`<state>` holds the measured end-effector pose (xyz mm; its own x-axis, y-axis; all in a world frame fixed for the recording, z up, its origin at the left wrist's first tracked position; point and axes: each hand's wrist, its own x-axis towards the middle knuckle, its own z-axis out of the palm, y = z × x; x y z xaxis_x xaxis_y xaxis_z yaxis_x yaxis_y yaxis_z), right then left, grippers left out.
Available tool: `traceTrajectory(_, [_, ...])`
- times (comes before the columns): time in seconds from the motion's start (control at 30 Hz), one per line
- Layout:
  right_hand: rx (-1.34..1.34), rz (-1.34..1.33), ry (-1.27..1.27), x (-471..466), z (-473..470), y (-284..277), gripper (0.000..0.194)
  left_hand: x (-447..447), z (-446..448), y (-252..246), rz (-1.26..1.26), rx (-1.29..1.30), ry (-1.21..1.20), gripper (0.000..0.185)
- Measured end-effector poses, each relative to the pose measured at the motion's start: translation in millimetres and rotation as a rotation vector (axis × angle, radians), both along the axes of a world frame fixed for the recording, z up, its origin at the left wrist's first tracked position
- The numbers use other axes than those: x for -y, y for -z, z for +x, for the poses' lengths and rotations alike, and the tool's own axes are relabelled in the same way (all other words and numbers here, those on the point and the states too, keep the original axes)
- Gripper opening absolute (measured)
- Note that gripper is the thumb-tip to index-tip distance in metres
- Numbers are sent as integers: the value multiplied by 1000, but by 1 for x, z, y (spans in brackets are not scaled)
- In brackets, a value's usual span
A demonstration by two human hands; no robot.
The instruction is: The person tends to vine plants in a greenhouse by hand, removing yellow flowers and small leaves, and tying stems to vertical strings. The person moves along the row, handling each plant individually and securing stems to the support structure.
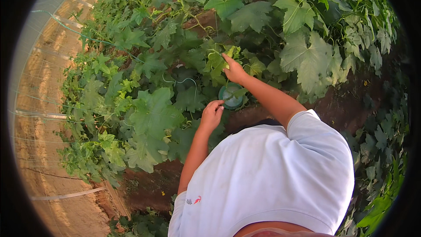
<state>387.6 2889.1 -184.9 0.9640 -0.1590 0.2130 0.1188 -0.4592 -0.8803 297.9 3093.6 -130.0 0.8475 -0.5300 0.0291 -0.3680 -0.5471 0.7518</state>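
My left hand [212, 116] is low among the plants, its thumb and fingers pinched at the end of a small leafy green shoot [239, 93]. That shoot crosses in front of a round green container [233, 106] with something whitish inside. Farther forward, my right hand [234, 69] reaches into the foliage with the index finger extended against a thin green vine stem [216, 52]. Its thumb lies lower, beside yellow-green leaves [215, 64]. The remaining fingers are curled, and whether they grip the stem is hidden.
Dense lobed-leaf vines [154, 115] surround both hands. A pale cord [184, 80] loops left of the container, and a green rope [85, 36] runs in from the left. Large leaves [307, 56] hang at right. Brown soil [151, 186] shows below; an earthen wall [46, 92] stands left.
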Motion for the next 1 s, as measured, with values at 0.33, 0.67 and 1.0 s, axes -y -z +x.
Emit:
traceTrajectory(0.33, [12,-89,-52,-10,4,-1,80,17,-16,17,64,-6,-14,21])
traceTrajectory(0.67, [72,1,-66,-3,1,1,77,17,-34,21,87,-28,-69,19])
traceTrajectory(1.0, [69,289,43,26,9,12,66,21,-39,32,75,-43,-102,20])
